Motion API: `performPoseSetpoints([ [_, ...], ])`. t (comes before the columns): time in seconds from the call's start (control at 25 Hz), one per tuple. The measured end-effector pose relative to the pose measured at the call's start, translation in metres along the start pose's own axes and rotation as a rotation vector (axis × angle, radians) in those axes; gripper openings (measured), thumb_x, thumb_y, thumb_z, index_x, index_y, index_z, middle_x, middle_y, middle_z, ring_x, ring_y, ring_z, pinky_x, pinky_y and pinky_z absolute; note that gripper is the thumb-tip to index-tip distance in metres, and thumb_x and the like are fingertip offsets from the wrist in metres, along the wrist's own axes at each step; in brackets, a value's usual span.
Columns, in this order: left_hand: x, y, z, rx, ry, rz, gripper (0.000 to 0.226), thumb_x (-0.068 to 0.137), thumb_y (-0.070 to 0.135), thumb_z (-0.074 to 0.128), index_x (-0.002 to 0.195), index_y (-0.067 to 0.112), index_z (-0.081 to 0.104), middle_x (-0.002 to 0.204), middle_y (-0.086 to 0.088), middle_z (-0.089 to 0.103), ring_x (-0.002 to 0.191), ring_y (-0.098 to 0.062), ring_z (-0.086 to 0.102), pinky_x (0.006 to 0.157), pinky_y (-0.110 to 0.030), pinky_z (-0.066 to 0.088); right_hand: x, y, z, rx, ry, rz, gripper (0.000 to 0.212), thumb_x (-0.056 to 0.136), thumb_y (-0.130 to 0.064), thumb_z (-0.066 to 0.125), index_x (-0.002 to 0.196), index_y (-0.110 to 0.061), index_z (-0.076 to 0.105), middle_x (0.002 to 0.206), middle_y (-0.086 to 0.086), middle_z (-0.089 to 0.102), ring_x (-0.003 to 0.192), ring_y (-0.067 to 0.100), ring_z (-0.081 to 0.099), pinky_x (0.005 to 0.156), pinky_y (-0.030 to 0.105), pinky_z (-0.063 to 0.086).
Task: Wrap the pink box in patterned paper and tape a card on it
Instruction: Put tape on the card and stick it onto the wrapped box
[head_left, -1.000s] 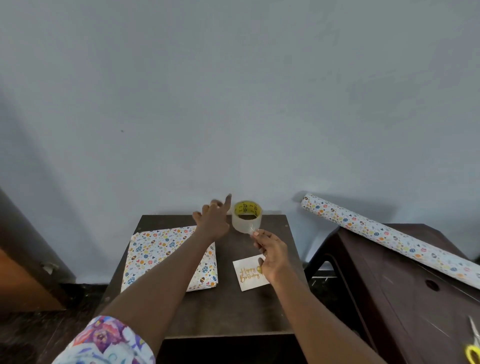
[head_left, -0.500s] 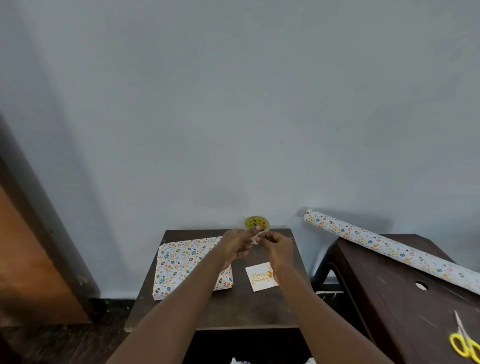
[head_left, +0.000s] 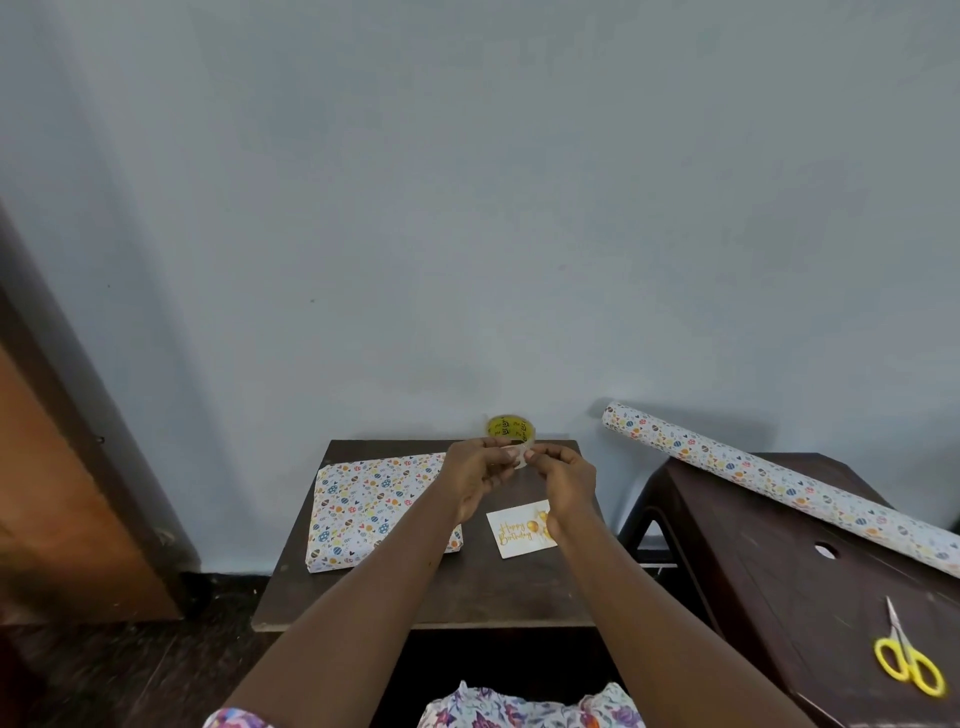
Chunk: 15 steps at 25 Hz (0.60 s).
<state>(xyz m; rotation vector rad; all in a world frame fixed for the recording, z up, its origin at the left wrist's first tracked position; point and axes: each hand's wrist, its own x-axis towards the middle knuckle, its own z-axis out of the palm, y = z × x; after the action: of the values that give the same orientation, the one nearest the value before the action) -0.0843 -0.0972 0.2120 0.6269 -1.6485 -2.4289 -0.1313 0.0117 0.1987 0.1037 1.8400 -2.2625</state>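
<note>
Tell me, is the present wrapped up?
Wrapped: patterned paper covers every visible side of the box; no pink shows. The card lies beside it.

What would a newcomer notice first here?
The left hand and right hand meet mid-frame, pinching a yellow-cored tape roll above the far edge of the small table. Below them on that table lie the wrapped box at left and a Happy Birthday card at right. The side table at right holds a paper roll and yellow scissors.
</note>
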Motion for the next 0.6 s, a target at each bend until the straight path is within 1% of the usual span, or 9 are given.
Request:
performPoseSetpoints([
  [0.08, 0.001, -0.003, -0.002, -0.032, 0.010, -0.014, 0.021, 0.082, -0.015, 0.055, 0.096, 0.000, 0.062, 0.087, -0.011, 0.067, 0.080, -0.017, 0.065, 0.074, -0.023, 0.054, 0.003, 0.003, -0.001, 0.031, 0.020, 0.033, 0.016, 0.076, 0.008, 0.067, 0.092, 0.008, 0.067, 0.082, 0.010, 0.065, 0.083, 0.020, 0.058, 0.086, 0.034, 0.049],
  [0.16, 0.005, -0.004, -0.005, -0.052, 0.041, -0.039, 0.030, 0.083, -0.019, 0.045, 0.106, -0.004, 0.059, 0.091, -0.012, 0.065, 0.082, -0.018, 0.064, 0.075, -0.024, 0.053, 0.008, 0.005, -0.003, 0.043, 0.047, 0.030, 0.018, 0.076, 0.008, 0.068, 0.093, 0.008, 0.067, 0.086, 0.012, 0.065, 0.083, 0.019, 0.058, 0.082, 0.029, 0.049],
  [0.24, 0.008, -0.008, -0.008, -0.078, 0.065, -0.066, 0.031, 0.086, -0.015, 0.042, 0.111, -0.006, 0.058, 0.092, -0.012, 0.065, 0.083, -0.018, 0.064, 0.076, -0.026, 0.052, 0.012, 0.007, -0.006, 0.017, 0.056, 0.004, 0.017, 0.076, 0.007, 0.069, 0.092, 0.006, 0.068, 0.088, 0.014, 0.065, 0.083, 0.019, 0.058, 0.078, 0.025, 0.048],
  [0.28, 0.009, -0.012, -0.009, -0.091, 0.078, -0.081, 0.024, 0.089, -0.006, 0.045, 0.109, -0.005, 0.059, 0.092, -0.013, 0.066, 0.084, -0.019, 0.064, 0.077, -0.027, 0.052, 0.013, 0.008, -0.007, -0.009, 0.057, -0.010, 0.016, 0.076, 0.006, 0.069, 0.092, 0.006, 0.068, 0.087, 0.012, 0.066, 0.081, 0.017, 0.058, 0.075, 0.023, 0.048],
  [0.32, 0.010, -0.014, -0.009, -0.093, 0.090, -0.097, 0.020, 0.092, 0.007, 0.051, 0.105, -0.004, 0.061, 0.092, -0.013, 0.067, 0.085, -0.021, 0.065, 0.078, -0.029, 0.052, 0.013, 0.008, -0.007, -0.041, 0.059, -0.023, 0.015, 0.076, 0.005, 0.069, 0.091, 0.005, 0.068, 0.085, 0.010, 0.065, 0.078, 0.016, 0.058, 0.071, 0.020, 0.047],
  [0.4, 0.014, -0.019, -0.007, 0.002, 0.110, -0.123, 0.039, 0.086, 0.035, 0.064, 0.101, -0.001, 0.063, 0.091, -0.013, 0.068, 0.086, -0.023, 0.066, 0.077, -0.030, 0.054, 0.014, 0.009, -0.009, -0.111, 0.055, -0.060, 0.013, 0.077, 0.003, 0.068, 0.091, 0.003, 0.069, 0.080, 0.005, 0.065, 0.074, 0.012, 0.057, 0.065, 0.018, 0.045],
  [0.44, 0.016, -0.021, -0.005, 0.068, 0.116, -0.131, 0.049, 0.080, 0.044, 0.068, 0.101, 0.000, 0.064, 0.091, -0.013, 0.068, 0.086, -0.022, 0.066, 0.077, -0.030, 0.054, 0.013, 0.009, -0.011, -0.155, 0.049, -0.083, 0.012, 0.078, 0.002, 0.068, 0.090, 0.001, 0.069, 0.078, 0.003, 0.065, 0.072, 0.011, 0.057, 0.063, 0.017, 0.044],
  [0.52, 0.017, -0.023, 0.002, 0.141, 0.111, -0.141, 0.056, 0.075, 0.051, 0.070, 0.099, 0.001, 0.065, 0.086, -0.010, 0.067, 0.080, -0.020, 0.064, 0.076, -0.030, 0.054, 0.015, 0.011, -0.013, -0.284, 0.031, -0.140, 0.010, 0.079, -0.002, 0.069, 0.089, -0.003, 0.070, 0.078, 0.002, 0.066, 0.074, 0.013, 0.059, 0.063, 0.017, 0.043],
  [0.6, 0.019, -0.025, 0.009, 0.147, 0.099, -0.150, 0.048, 0.075, 0.047, 0.071, 0.091, 0.002, 0.065, 0.077, -0.007, 0.064, 0.073, -0.017, 0.062, 0.072, -0.027, 0.054, 0.016, 0.014, -0.016, -0.430, 0.009, -0.201, 0.009, 0.081, -0.009, 0.070, 0.089, -0.007, 0.072, 0.082, 0.002, 0.068, 0.079, 0.017, 0.063, 0.067, 0.022, 0.047],
])
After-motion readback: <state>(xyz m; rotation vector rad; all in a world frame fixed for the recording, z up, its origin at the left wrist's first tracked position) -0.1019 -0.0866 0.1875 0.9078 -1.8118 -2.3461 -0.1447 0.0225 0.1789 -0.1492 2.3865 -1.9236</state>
